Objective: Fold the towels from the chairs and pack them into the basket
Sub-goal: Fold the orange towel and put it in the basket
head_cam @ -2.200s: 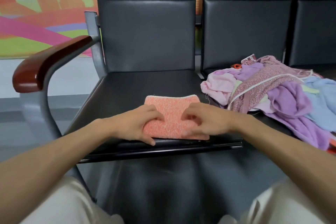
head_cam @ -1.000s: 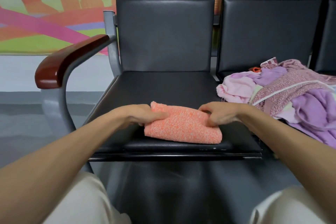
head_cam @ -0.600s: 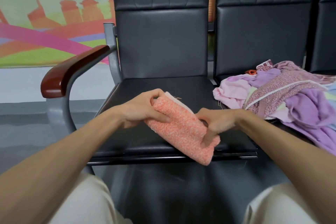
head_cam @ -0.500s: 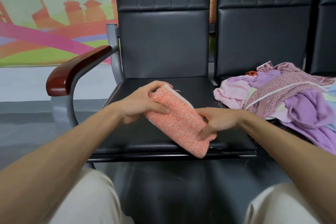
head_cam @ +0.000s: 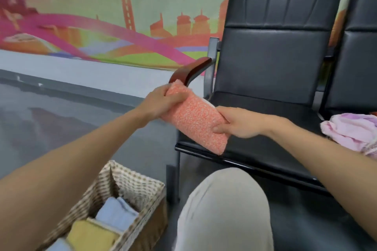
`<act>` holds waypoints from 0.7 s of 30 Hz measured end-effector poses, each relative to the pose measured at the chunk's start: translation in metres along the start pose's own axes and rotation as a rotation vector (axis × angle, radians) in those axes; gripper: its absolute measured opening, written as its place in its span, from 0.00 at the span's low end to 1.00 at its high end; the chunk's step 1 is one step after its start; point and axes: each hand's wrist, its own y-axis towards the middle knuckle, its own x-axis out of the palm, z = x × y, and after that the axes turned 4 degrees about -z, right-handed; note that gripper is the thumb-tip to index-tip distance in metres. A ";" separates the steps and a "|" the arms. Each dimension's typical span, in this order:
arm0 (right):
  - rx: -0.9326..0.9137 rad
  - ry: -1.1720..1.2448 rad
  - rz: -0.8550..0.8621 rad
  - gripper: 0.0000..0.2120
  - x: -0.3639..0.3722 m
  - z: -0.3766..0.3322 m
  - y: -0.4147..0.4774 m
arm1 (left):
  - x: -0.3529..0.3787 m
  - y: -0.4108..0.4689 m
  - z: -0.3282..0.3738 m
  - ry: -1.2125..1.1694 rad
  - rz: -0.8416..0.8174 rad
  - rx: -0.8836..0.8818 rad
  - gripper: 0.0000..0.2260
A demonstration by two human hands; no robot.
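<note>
A folded orange towel (head_cam: pixel 195 120) is held in the air by both hands, above the front left corner of a black chair (head_cam: pixel 271 67) seat, tilted so one end points up and left. The left hand (head_cam: pixel 161 102) wraps its fingers around the upper end, just in front of the chair's wooden armrest (head_cam: pixel 190 70). The right hand (head_cam: pixel 236 122) grips the lower end, thumb on top and fingers curled underneath. Below and to the left, a woven basket (head_cam: pixel 130 181) sits on the grey floor, holding folded blue (head_cam: pixel 116 213) and yellow (head_cam: pixel 91 237) towels. At the right edge, a heap of pink and purple towels (head_cam: pixel 353 130) lies on the neighbouring seat. The person's knee in light trousers fills the bottom centre.
</note>
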 end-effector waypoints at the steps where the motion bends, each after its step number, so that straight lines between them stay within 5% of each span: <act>1: -0.039 0.001 -0.017 0.08 0.006 -0.017 0.012 | -0.014 -0.009 -0.011 -0.008 0.064 -0.026 0.19; 8: -0.140 -0.019 -0.196 0.15 0.091 -0.100 0.109 | -0.077 -0.070 -0.134 -0.307 0.470 -0.429 0.16; 14: -0.137 0.127 -0.396 0.11 0.192 -0.115 0.174 | -0.087 -0.141 -0.255 -1.133 0.475 -0.656 0.22; 17: -0.125 0.186 -0.593 0.07 0.240 -0.115 0.195 | -0.075 -0.165 -0.304 -1.071 0.500 -0.829 0.21; 21: -0.075 0.046 -0.785 0.16 0.302 -0.106 0.220 | -0.041 -0.168 -0.341 -0.784 0.625 -1.018 0.12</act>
